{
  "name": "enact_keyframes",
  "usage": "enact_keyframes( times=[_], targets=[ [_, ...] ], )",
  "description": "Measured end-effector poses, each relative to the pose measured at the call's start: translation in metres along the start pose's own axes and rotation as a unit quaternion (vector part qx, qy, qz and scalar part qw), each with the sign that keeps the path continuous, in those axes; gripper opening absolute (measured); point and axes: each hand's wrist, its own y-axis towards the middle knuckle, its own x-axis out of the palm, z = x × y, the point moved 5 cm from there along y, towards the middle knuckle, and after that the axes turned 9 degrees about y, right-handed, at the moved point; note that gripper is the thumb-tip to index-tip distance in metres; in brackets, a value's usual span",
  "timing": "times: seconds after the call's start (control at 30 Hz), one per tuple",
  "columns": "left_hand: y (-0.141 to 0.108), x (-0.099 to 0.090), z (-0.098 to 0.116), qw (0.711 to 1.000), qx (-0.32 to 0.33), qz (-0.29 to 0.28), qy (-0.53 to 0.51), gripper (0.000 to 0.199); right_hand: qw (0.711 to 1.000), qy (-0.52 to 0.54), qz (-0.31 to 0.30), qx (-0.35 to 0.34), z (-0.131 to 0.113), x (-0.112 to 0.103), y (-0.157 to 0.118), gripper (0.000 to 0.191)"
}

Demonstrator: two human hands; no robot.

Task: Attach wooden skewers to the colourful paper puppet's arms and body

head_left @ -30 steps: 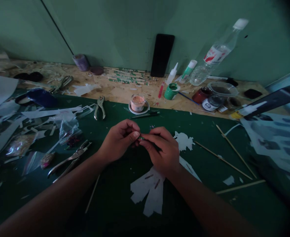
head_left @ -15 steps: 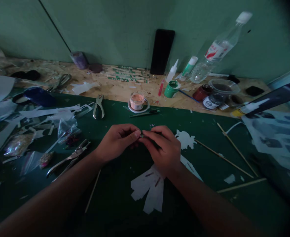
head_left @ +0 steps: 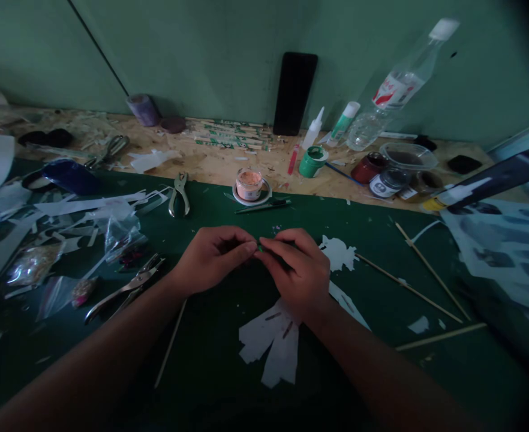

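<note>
My left hand [head_left: 215,258] and my right hand [head_left: 298,270] meet over the dark green mat [head_left: 210,360], thumbs and fingertips pinched together. Between the fingertips shows a tiny greenish bit, too small to name. Under my right wrist lies a white paper cutout [head_left: 271,342] with slits. Another white cutout [head_left: 337,254], rounded with jagged edges, is just right of that hand. Beyond the fingers stands an open jar of pinkish-orange material [head_left: 249,185], with a dark pen-like tool [head_left: 263,207] in front of it.
Pliers [head_left: 179,195], a hole punch [head_left: 125,288], paper scraps and small bags lie left. Thin sticks [head_left: 408,288] lie right. Along the back stand a phone [head_left: 295,93], a green paint jar [head_left: 312,162], a plastic bottle [head_left: 393,90] and dark jars [head_left: 387,183].
Both hands hold nearly the same pose, still pinched together. The greenish bit between the fingertips shows slightly differently. The view has shifted very slightly.
</note>
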Motion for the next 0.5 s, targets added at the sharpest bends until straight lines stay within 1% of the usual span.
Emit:
enact_keyframes(
  times=[0.1,0.2,0.33,0.5],
  targets=[
    [-0.0012,-0.0043,0.0059,0.989,0.045,0.027,0.137,0.017,1.0,-0.004,-0.004,0.004,0.0017,0.0001,-0.0005,0.015],
    [-0.0011,-0.0046,0.0083,0.974,0.075,0.037,0.209,0.017,1.0,-0.004,-0.007,0.005,0.0032,0.0005,-0.0011,0.015],
    [-0.0004,-0.0019,0.0075,0.966,0.098,0.041,0.237,0.017,1.0,-0.006,-0.007,0.008,0.0038,0.0013,-0.0004,0.014],
    [-0.0013,0.0,0.0071,0.967,0.103,0.041,0.231,0.017,1.0,0.008,-0.015,0.022,0.0001,0.0009,0.0008,0.019]
  ],
)
